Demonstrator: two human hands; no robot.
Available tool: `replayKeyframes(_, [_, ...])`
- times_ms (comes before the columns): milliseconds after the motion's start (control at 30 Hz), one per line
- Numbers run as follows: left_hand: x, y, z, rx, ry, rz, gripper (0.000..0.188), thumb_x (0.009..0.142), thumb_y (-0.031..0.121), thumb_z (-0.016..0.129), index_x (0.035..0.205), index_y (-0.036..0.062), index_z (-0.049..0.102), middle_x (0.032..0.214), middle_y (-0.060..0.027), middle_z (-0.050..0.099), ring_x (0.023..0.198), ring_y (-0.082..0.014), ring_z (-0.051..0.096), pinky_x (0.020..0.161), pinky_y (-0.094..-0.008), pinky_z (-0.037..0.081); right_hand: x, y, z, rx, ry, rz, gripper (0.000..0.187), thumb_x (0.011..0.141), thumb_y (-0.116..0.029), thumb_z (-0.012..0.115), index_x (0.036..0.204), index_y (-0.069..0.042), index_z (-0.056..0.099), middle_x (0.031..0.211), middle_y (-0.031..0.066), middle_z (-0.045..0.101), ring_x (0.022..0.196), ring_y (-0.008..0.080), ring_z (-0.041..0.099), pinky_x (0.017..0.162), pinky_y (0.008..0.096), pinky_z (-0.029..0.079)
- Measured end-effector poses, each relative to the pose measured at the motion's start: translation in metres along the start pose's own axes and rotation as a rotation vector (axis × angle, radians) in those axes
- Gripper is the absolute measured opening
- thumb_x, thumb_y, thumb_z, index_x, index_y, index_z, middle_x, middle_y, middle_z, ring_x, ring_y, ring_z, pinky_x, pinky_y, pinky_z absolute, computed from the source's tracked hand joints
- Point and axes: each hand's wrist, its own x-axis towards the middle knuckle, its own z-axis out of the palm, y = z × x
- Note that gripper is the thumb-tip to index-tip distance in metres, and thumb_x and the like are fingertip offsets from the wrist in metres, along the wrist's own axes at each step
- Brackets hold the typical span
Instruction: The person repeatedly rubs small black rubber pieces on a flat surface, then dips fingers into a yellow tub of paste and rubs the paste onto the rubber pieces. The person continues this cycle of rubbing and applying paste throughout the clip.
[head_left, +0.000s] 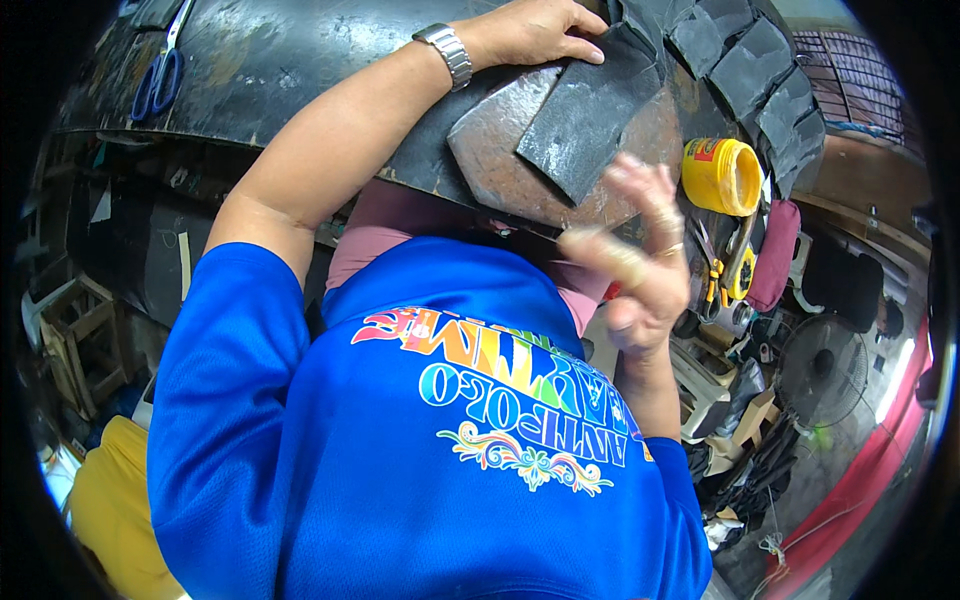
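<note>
Hands were apart. L hand, w/ a metal-band wristwatch at its wrist, was at the far part of a black sheet pc, thumb over its L side; couldn't tell if it pinched the pc or only pressed on it. Sheet pc lay diagonally on a brownish stone slab, its squared-off end toward the slab's near edge. Slab sat at the near edge of a dark work surface, toward that surface's R end. R hand was raised w/ fingers spread, motion-blurred, nr the slab's near R side; couldn't tell if any fingertip touched it.

Blue-handled scissors lay toward the surface's L end, handles nr the near edge, blades toward the far edge. Open-topped yellow plastic tub was nr the R edge, just beside the slab. More black pcs overlapped in a row along the surface's far R edge. Yellow-handled scissors & a pink cylindrical pouch were nr the tub, pouch farther R. Fan stood lower R, wooden stool at L. Person wore a blue printed shirt.
</note>
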Motion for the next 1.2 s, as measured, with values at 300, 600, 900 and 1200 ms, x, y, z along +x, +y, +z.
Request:
replayKeyframes(300, [0.000,-0.001,0.001,0.029,0.015,0.010,0.033,0.086,0.020,0.074,0.111,-0.0006,0.070,0.103,-0.0230,0.071,0.097,-0.0337,0.071,0.084,-0.0393,0.053,0.000,0.018,0.055,-0.806,-0.327,0.253,0.102,0.084,-0.080,0.045,0.156,-0.007,0.035,0.167,0.0158,0.018,0.156,0.0364,0.004,0.117,0.0673,-0.007])
replayKeyframes(600, [-0.001,-0.001,0.002,-0.084,-0.002,-0.026,0.031,0.087,0.019,0.073,0.112,-0.0003,0.070,0.102,-0.0216,0.072,0.095,-0.0306,0.072,0.084,-0.0383,0.053,0.002,0.019,0.057,-0.642,-0.302,0.237,0.089,0.086,-0.072,0.055,0.155,-0.019,0.039,0.165,0.0195,0.022,0.154,0.0404,0.008,0.116,0.0691,-0.002])
replayKeyframes(900, [-0.001,0.001,-0.001,-0.030,-0.023,-0.055,0.031,0.087,0.018,0.074,0.112,0.0000,0.070,0.100,-0.0214,0.072,0.092,-0.0256,0.072,0.082,-0.0371,0.053,-0.018,0.017,0.011,-0.486,-0.010,0.344,0.067,0.097,-0.067,0.042,0.139,-0.020,0.063,0.162,0.0115,0.034,0.154,0.0378,0.013,0.119,0.0612,0.001])
replayKeyframes(1200, [-0.001,0.000,0.002,-0.102,-0.011,-0.058,0.030,0.087,0.016,0.075,0.111,-0.0008,0.070,0.099,-0.0189,0.073,0.088,-0.0220,0.070,0.082,-0.0346,0.053,-0.006,0.025,0.057,-0.723,-0.235,0.263,0.082,0.090,-0.071,0.049,0.154,-0.021,0.042,0.166,0.0125,0.023,0.155,0.0382,0.005,0.116,0.0697,-0.001])
